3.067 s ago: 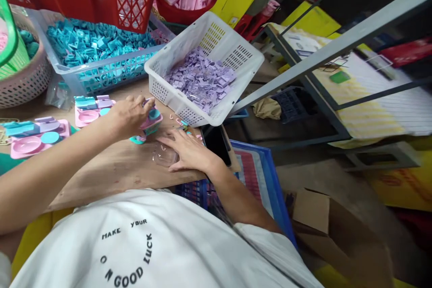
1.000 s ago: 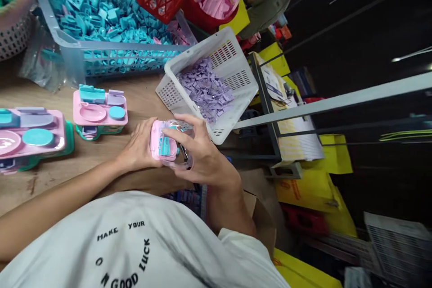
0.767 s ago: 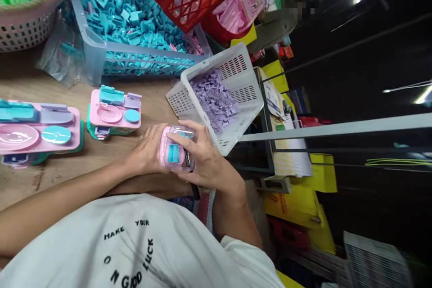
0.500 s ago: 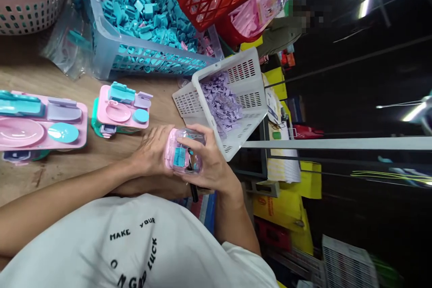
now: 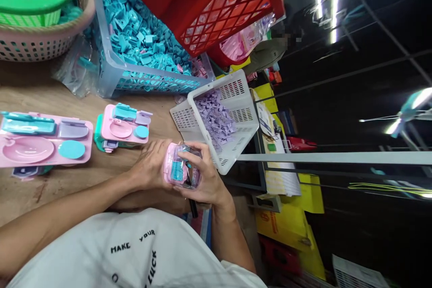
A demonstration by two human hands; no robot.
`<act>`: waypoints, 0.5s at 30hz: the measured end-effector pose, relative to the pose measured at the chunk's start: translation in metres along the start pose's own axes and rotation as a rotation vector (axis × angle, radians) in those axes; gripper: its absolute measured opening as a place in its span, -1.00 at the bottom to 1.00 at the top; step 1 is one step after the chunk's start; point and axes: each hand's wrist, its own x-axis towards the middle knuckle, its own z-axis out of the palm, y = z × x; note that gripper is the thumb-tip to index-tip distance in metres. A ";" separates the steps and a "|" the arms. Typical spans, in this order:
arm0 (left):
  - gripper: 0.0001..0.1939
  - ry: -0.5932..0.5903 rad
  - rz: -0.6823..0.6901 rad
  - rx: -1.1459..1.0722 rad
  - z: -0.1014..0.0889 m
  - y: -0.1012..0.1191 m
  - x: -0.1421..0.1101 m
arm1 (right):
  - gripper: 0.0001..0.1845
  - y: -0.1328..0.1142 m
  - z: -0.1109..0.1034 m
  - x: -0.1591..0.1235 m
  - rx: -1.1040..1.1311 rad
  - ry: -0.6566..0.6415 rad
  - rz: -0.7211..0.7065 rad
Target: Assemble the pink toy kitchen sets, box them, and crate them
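Both hands hold one pink toy piece (image 5: pixel 174 170) with a teal part on it, under a clear plastic cover, above the near edge of the wooden table (image 5: pixel 47 94). My left hand (image 5: pixel 150 170) grips its left side. My right hand (image 5: pixel 204 179) wraps the right side, fingers curled over the clear cover. Two finished pink and teal toy sets lie to the left: a small one (image 5: pixel 123 127) and a larger one (image 5: pixel 40 139).
A white basket (image 5: pixel 243 112) of purple parts tilts at the table's right edge. A blue-grey crate (image 5: pixel 111 72) of teal parts, a red crate (image 5: pixel 219 4), and a pink basket (image 5: pixel 37 40) holding a green one stand behind. Yellow boxes lie on the floor at right.
Three seconds ago both hands were on the table, the left on the toy, the right flat by a clear cover. Since then they hold toy and cover together; the view keeps swinging.
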 end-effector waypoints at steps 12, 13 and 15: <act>-0.06 -0.058 -0.045 -0.057 -0.002 0.000 -0.001 | -0.07 -0.003 -0.009 0.007 0.018 -0.130 0.049; -0.05 -0.059 -0.050 -0.061 -0.002 0.000 -0.001 | -0.07 -0.004 -0.010 0.008 0.009 -0.142 0.060; -0.03 -0.061 -0.059 -0.059 -0.002 0.001 -0.001 | -0.08 -0.008 -0.012 0.011 -0.001 -0.169 0.082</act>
